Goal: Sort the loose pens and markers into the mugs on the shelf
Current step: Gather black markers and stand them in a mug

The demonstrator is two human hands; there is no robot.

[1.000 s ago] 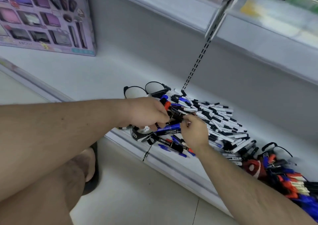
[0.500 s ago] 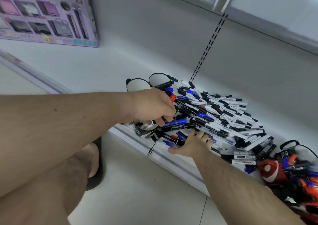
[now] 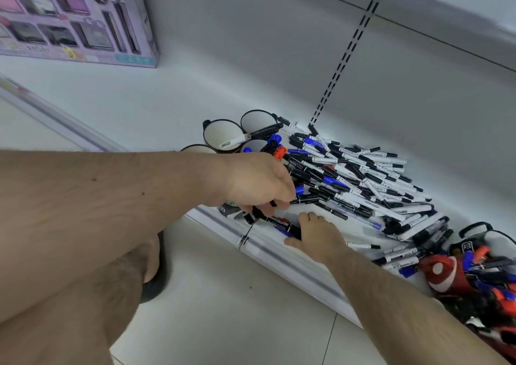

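Markers, slim cylinders with white or black barrels and black, blue or red caps, lay in a loose heap on the smooth white shelf, spread from its front edge back toward the rear panel. Your left hand was curled round a bundle of markers, whose blue, black and red cap ends stood up past your knuckles; the hand hung over the front edge of the shelf, just left of the heap. Your right hand lay low at the front edge with fingers bent onto a black marker with a printed label; whether it had closed on that marker could not be told. Round black mugs with glossy white interiors stood grouped behind your left hand, at the left end of the heap, and one white-barrelled marker lay across a rim. At the right end of the shelf a red container and a further black mug held mixed red and blue markers. A lilac cardboard box stood at the far left corner.
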